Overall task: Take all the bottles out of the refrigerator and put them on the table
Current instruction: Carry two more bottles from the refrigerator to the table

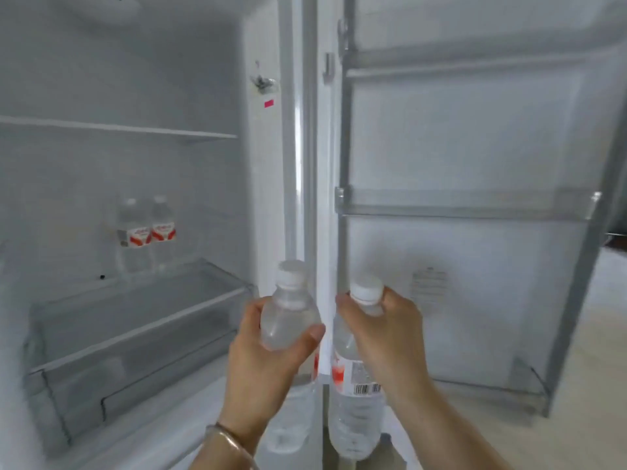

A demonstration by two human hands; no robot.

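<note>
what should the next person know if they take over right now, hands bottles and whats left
Left hand grips one water bottle by its shoulder. Right hand grips a second bottle near the cap.
Both bottles are held upright in front of the open refrigerator.
Two more bottles stand side by side at the back of the lower shelf.
Table is not in view; nothing shows as delivered.
Left: carry these two to the table, then fetch the last two.

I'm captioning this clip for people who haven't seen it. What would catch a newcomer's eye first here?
First, the two clear water bottles held up front: the left hand grips the left bottle, and the right hand grips the right bottle near its white cap. Next, two more bottles with red-and-white labels stand upright side by side deep in the open fridge, at left.
</note>
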